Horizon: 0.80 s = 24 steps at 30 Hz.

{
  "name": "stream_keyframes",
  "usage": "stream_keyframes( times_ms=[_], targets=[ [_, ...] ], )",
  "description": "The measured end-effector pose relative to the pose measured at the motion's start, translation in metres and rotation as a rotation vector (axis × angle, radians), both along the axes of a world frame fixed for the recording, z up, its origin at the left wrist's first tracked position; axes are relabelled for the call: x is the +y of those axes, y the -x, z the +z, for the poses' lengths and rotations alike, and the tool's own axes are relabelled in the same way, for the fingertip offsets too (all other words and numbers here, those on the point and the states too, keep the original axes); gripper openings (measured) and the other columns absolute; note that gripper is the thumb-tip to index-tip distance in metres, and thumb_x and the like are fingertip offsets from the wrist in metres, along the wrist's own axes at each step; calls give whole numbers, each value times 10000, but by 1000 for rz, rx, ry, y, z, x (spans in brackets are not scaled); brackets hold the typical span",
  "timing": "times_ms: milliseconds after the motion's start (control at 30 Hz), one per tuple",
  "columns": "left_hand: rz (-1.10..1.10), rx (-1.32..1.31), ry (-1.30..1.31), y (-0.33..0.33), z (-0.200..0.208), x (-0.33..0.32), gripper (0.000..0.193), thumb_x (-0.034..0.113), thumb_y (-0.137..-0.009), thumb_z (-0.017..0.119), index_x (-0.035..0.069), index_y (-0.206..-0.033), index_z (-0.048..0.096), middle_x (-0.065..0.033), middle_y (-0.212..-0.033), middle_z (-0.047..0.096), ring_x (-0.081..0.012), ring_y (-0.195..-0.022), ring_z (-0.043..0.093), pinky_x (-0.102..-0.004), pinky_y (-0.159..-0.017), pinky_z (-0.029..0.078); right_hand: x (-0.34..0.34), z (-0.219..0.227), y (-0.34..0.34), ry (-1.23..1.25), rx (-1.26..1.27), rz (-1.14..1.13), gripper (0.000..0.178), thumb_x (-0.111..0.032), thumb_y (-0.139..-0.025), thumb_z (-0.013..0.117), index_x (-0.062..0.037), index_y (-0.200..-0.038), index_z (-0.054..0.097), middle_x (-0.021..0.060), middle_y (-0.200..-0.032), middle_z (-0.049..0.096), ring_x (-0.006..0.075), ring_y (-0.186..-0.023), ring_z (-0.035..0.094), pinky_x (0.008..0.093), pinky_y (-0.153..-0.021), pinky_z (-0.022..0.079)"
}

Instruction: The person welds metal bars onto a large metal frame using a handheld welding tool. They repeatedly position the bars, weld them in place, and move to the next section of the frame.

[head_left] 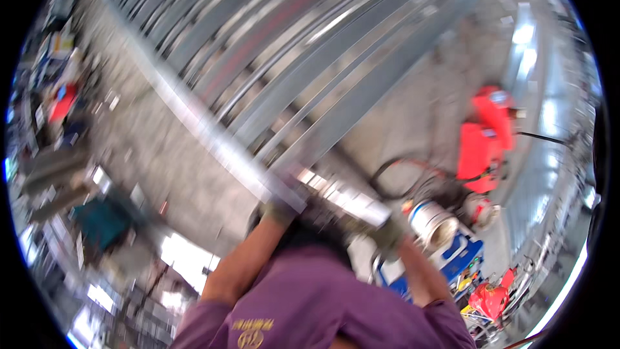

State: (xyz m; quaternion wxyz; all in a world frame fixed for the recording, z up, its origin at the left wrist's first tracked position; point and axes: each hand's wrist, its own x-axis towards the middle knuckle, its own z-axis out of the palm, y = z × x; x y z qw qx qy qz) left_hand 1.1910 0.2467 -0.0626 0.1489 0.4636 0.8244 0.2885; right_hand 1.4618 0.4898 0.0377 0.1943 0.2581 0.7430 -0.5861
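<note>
Slats [368, 106]: grey, long, parallel, lying ahead, meeting 1 pale beam [210, 137]. Left hand [279, 211] at beam's near end; right hand [386, 235] by bright strip [349, 200]. Blurred: cannot tell whether fingers grasp.

Past the left edge of the metal frame [213, 137], a strip of floor [168, 161] leaves passing room; the frame's grey bars [368, 106] block the way except for narrow gaps — and off its near right corner, a hose [400, 160] and white cylinder [427, 221] obstruct.
</note>
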Motion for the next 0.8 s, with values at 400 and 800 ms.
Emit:
stream_keyframes(
  times_ms=[400,800],
  targets=[
    [106,-66,374,1,-9,-1,575,504,-1076,452,136,-1497,589,-84,-1481,638,-294,-1395,585,-472,-1215,450,-3,82,112,264,7,-197,660,-399,-971,861,-71,-1500,640,106,-1453,714,195,-1313,674,338,-1138,532],
    [72,-266,356,-3,-40,-12,756,546,-995,564,109,-1610,510,-120,-1612,563,-304,-1516,502,-475,-1305,337,-2,102,120,323,10,-186,612,-449,-966,849,-115,-1451,682,90,-1429,728,181,-1251,704,352,-1100,562]
  ],
)
